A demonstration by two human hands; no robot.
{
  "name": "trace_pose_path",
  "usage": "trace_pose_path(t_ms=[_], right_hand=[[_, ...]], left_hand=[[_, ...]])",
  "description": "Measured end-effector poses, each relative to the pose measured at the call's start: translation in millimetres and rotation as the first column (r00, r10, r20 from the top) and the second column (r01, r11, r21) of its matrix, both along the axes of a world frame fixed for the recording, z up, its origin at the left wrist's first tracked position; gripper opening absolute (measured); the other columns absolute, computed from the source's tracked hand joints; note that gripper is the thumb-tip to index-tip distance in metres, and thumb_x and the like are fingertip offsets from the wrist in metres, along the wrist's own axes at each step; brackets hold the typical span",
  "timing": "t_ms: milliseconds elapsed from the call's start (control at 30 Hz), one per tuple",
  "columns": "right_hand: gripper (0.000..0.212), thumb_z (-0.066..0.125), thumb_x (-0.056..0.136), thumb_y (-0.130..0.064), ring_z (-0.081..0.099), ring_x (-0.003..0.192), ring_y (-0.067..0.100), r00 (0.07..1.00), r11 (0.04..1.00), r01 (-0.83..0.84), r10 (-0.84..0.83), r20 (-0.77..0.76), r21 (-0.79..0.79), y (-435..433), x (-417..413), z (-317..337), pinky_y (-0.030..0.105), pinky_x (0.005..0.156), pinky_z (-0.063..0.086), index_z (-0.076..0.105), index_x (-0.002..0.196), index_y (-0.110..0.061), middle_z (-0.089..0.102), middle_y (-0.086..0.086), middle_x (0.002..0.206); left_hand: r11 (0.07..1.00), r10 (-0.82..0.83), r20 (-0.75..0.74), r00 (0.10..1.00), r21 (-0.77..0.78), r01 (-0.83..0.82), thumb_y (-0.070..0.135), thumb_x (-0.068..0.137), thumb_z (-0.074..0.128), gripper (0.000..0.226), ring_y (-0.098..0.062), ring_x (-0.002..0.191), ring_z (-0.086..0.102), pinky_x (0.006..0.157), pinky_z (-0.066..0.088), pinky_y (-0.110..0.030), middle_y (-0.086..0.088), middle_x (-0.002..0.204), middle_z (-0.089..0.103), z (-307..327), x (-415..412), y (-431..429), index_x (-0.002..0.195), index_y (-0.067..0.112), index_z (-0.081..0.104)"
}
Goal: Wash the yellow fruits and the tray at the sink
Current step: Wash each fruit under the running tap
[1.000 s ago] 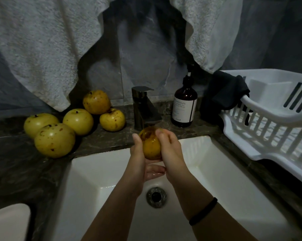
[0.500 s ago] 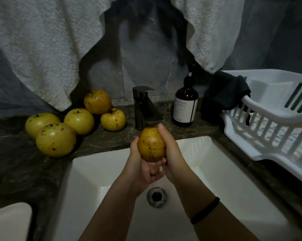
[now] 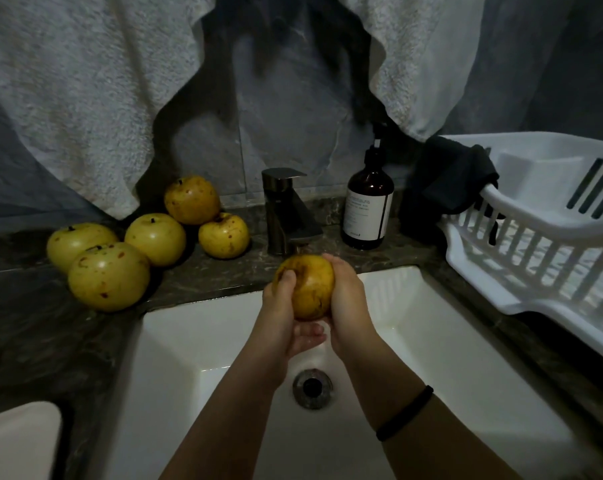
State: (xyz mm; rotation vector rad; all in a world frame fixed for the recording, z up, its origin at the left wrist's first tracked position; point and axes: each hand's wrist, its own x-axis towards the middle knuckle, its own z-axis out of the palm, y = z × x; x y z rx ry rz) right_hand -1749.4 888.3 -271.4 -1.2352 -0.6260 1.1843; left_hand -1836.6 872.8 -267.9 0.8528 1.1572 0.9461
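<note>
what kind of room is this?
Likely a home washbasin counter, bathroom or kitchen unclear: white sink with faucet, pump bottle beside it, towels hanging above.

Dim light overall; brightest patches on the white sink [image 3: 466,341], set into the counter in the near centre. Round metal drain [image 3: 312,388] in its floor.

Far wall [image 3: 293,98]: grey-blue stone-look panels with pale veins, one vertical seam visible.

Two pale, rough towels hang over it, a large left towel [image 3: 68,81] and a smaller right towel [image 3: 421,57], each casting a dark shadow on the wall.

Countertop [image 3: 33,341]: dark, mottled stone, running left, far and right of the basin.

Dark metal faucet [image 3: 286,209] at the far edge, centre. Brown pump bottle [image 3: 369,206] with a pale label just to its right. Dark cloth [image 3: 445,181] heaped farther right.
</note>
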Motion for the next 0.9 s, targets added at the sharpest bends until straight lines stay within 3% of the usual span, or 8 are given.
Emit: trace_pose_path(t_ms=[133, 200, 267, 433, 567, 667, 733, 900], right_hand=[[0.043, 0.055, 0.091, -0.045, 0.052, 0.113, 0.019, 0.968, 0.991, -0.088, 0.061, 0.243, 0.101, -10, -4, -3, 0.043, 0.098, 0.047, 0.047, 0.129, -0.028, 0.051, 0.000, 0.125], [0.050, 0.054, 0.090, -0.049, 0.050, 0.117, 0.018, 0.941, 0.988, -0.099, 0.054, 0.333, 0.118, -10, -6, -4, 0.042, 0.100, 0.046, 0.043, 0.135, -0.028, 0.050, -0.002, 0.127], [0.043, 0.047, 0.093, -0.050, 0.049, 0.115, 0.014, 0.925, 0.986, -0.094, 0.036, 0.379, 0.136, -9, -5, -5, 0.038, 0.097, 0.046, 0.044, 0.131, -0.031, 0.049, -0.006, 0.123], [0.020, 0.039, 0.100, -0.038, 0.045, 0.098, 0.007, 0.977, 0.997, -0.044, 0.029, 0.212, 0.069, -6, 0, 1, 0.032, 0.087, 0.038, 0.051, 0.115, -0.035, 0.047, -0.010, 0.107], [0.007, 0.053, 0.093, -0.037, 0.052, 0.109, 0.027, 0.999, 0.999, -0.016, 0.014, -0.044, -0.047, -4, 5, 5, 0.050, 0.094, 0.047, 0.059, 0.092, -0.034, 0.053, 0.005, 0.118], [0.025, 0.056, 0.090, -0.048, 0.054, 0.104, 0.026, 0.998, 0.990, -0.040, 0.045, 0.038, -0.134, -5, 5, 4, 0.043, 0.080, 0.052, 0.050, 0.104, -0.028, 0.053, 0.005, 0.116], [0.033, 0.058, 0.087, -0.052, 0.056, 0.104, 0.026, 0.996, 0.987, -0.069, 0.076, 0.043, -0.143, -6, 4, 4, 0.044, 0.082, 0.053, 0.050, 0.109, -0.029, 0.054, 0.005, 0.116], [0.006, 0.057, 0.091, -0.040, 0.054, 0.106, 0.026, 0.998, 0.994, -0.048, 0.052, 0.036, -0.097, -5, 3, 6, 0.044, 0.089, 0.051, 0.053, 0.091, -0.035, 0.054, 0.004, 0.116]], left_hand=[[0.959, 0.001, -0.134, 0.991, 0.282, 0.037, 0.039, 0.095, 0.050, 0.053, -0.008, 0.088, 0.055, 0.068, 0.052, -0.025, 0.013, 0.103, 0.046, -3, -2, -5, 0.141, 0.037, 0.024], [0.951, 0.002, -0.127, 0.992, 0.308, 0.037, 0.037, 0.095, 0.052, 0.052, -0.005, 0.088, 0.052, 0.066, 0.050, -0.022, 0.018, 0.100, 0.044, -4, -3, -4, 0.140, 0.038, 0.026], [0.949, -0.008, -0.119, 0.993, 0.311, 0.045, 0.037, 0.094, 0.052, 0.052, -0.007, 0.089, 0.053, 0.072, 0.054, -0.025, 0.017, 0.102, 0.045, -4, -3, -4, 0.140, 0.038, 0.026], [0.949, -0.032, -0.115, 0.993, 0.309, 0.067, 0.029, 0.092, 0.058, 0.059, -0.010, 0.098, 0.052, 0.081, 0.054, -0.030, 0.004, 0.122, 0.041, -3, -2, -6, 0.139, 0.041, 0.024], [0.935, -0.056, -0.181, 0.982, 0.334, 0.115, 0.012, 0.084, 0.069, 0.078, -0.013, 0.104, 0.049, 0.074, 0.049, -0.022, 0.006, 0.123, 0.038, -10, -3, -4, 0.141, 0.041, 0.024], [0.886, 0.042, -0.492, 0.869, 0.420, 0.195, 0.007, 0.075, 0.077, 0.094, -0.017, 0.117, 0.046, 0.093, 0.049, -0.037, 0.006, 0.132, 0.041, -16, -1, -2, 0.143, 0.041, 0.022], [0.877, 0.106, -0.523, 0.846, 0.451, 0.169, 0.007, 0.073, 0.077, 0.094, -0.019, 0.121, 0.046, 0.096, 0.048, -0.045, 0.006, 0.137, 0.043, -18, -2, -1, 0.142, 0.042, 0.024], [0.869, 0.126, -0.576, 0.808, 0.456, 0.190, 0.013, 0.075, 0.077, 0.091, -0.019, 0.125, 0.044, 0.102, 0.043, -0.043, 0.003, 0.143, 0.041, -18, 0, -2, 0.145, 0.035, 0.024]])
